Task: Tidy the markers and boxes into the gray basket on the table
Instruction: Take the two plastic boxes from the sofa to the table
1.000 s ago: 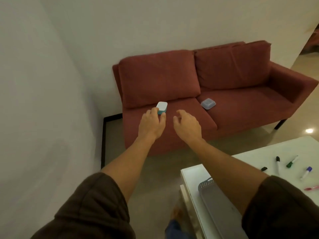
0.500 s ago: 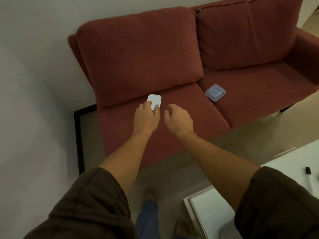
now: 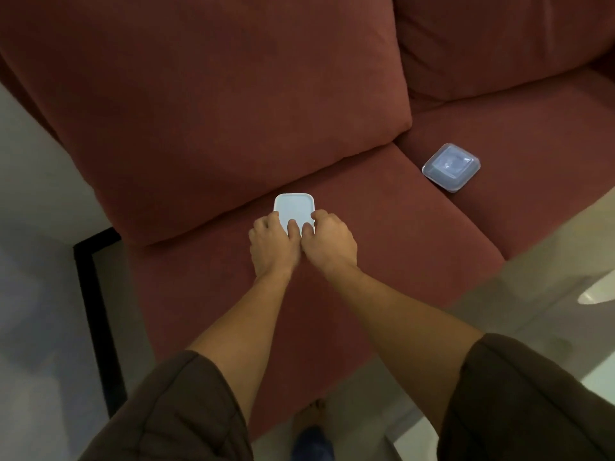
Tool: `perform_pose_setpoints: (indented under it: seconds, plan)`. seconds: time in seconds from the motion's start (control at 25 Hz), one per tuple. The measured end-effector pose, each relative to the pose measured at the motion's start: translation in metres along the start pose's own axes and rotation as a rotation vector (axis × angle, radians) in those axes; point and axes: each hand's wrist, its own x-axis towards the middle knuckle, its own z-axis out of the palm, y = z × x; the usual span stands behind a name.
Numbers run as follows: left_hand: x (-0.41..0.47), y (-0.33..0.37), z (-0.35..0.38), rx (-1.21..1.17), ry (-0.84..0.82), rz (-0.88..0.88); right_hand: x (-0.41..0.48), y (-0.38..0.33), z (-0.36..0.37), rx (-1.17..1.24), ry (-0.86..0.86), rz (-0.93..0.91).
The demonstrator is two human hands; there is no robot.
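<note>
A small box with a white lid lies on the left seat cushion of the red sofa, close to the back cushion. My left hand and my right hand both rest on its near edge, fingers curled over the lid and sides, thumbs touching each other. The box still sits on the cushion. A second box, clear plastic with a square lid, lies on the right seat cushion near the gap between the seats. The markers and the gray basket are out of view.
A white table corner shows at the lower right. A white wall and a black frame stand left of the sofa. My foot is on the floor in front of the seat.
I have stepped closer to the sofa and the view has tilted down. Both hands moved forward from just short of the white-lidded box onto its near edge. The table with markers has left the view.
</note>
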Motion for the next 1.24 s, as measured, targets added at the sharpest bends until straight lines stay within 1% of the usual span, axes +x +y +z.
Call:
perform_pose_setpoints:
  seconds: [0.2, 0.28, 0.4, 0.52, 0.64, 0.76, 0.92, 1.0, 1.08, 1.24]
  plan:
    - [0.038, -0.018, 0.03, 0.002, -0.049, -0.051, 0.035, 0.009, 0.041, -0.038, 0.038, 0.097]
    - [0.044, -0.019, 0.036, -0.003, -0.064, -0.064, 0.044, 0.012, 0.049, -0.026, 0.012, 0.154]
    - [0.046, -0.016, 0.043, 0.001, -0.027, -0.042, 0.055, 0.019, 0.051, 0.031, -0.02, 0.188]
    - [0.042, 0.002, 0.039, -0.015, 0.018, -0.014, 0.053, 0.022, 0.033, 0.107, 0.033, 0.215]
    - [0.033, 0.042, 0.03, -0.086, 0.04, 0.03, 0.044, 0.025, -0.012, 0.189, 0.147, 0.228]
    - [0.01, 0.11, 0.027, -0.225, 0.026, 0.16, 0.028, 0.039, -0.086, 0.254, 0.27, 0.279]
    - [-0.055, 0.202, 0.037, -0.337, -0.051, 0.337, -0.011, 0.089, -0.182, 0.254, 0.398, 0.418]
    - [-0.105, 0.244, 0.052, -0.36, -0.143, 0.411, -0.042, 0.13, -0.222, 0.247, 0.456, 0.493]
    - [-0.155, 0.274, 0.076, -0.35, -0.271, 0.472, -0.076, 0.176, -0.251, 0.256, 0.517, 0.579]
    - [-0.245, 0.314, 0.137, -0.251, -0.495, 0.626, -0.148, 0.269, -0.284, 0.292, 0.632, 0.78]
